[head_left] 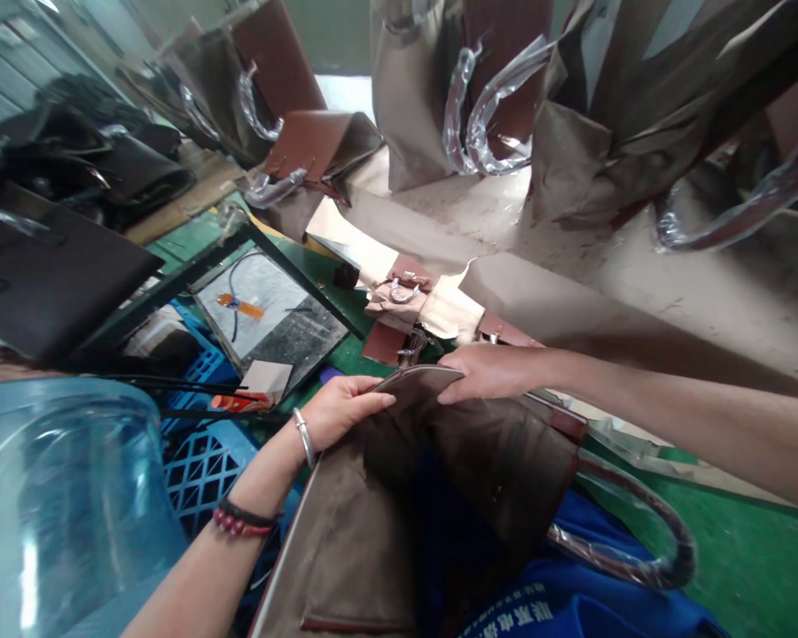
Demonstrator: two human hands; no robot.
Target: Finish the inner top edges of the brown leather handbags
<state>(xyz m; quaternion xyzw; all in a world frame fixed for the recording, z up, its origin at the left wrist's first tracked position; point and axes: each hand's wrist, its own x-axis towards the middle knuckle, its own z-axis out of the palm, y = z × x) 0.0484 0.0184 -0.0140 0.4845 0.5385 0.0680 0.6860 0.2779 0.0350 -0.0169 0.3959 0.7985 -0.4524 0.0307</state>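
A brown handbag (365, 540) lies across my lap, its dark brown lining facing up. My left hand (339, 409) pinches the bag's far edge, thumb on top, with a silver bangle at the wrist. Just right of it, my right hand (482, 372) grips the same edge, thumb and fingers closed over the rim. A plastic-wrapped handle (665, 532) loops out from the bag's right side. Beyond my hands sit small brown leather pieces with wrapped handles (405, 291) on pale paper.
Several brown bags with wrapped handles (472, 115) stand on the bench behind. A large clear blue plastic container (59, 505) is at the left, beside a blue crate (206, 470). An orange-handled tool (240, 307) lies on a board. Dark bags (46, 266) are at far left.
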